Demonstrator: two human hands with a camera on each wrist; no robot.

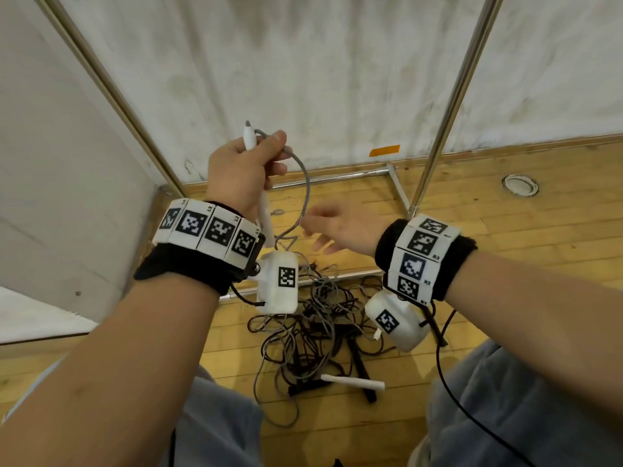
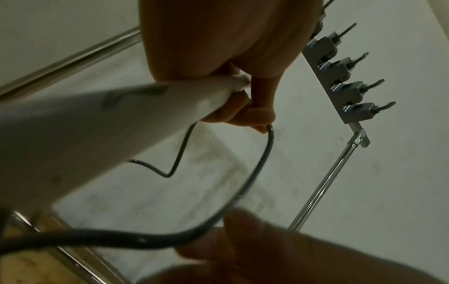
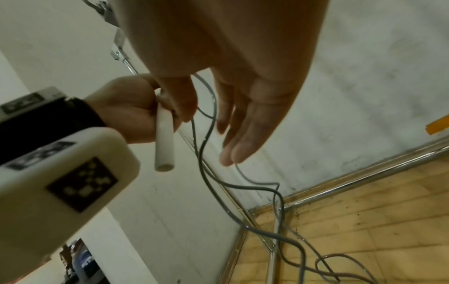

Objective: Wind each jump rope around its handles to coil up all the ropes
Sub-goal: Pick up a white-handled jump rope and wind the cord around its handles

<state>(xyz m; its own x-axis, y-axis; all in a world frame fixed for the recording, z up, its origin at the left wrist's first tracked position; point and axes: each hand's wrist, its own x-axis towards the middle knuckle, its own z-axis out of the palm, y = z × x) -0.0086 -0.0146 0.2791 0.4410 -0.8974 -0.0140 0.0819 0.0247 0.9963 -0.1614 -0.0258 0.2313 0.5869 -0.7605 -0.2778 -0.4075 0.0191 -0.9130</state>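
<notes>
1. Wooden floor: a tangled pile of ropes lies between the knees, another white handle flat at its near edge, all uncoiled.
2. Left hand wraps around one white handle, long axis roughly upright, cord end up (a steady spool to wind on, probably).
3. Right hand, fingers loosely spread, holds nothing; blurred, possibly brushing the cord.
4. Grey rope arcs from the handle's top down into the pile.
</notes>
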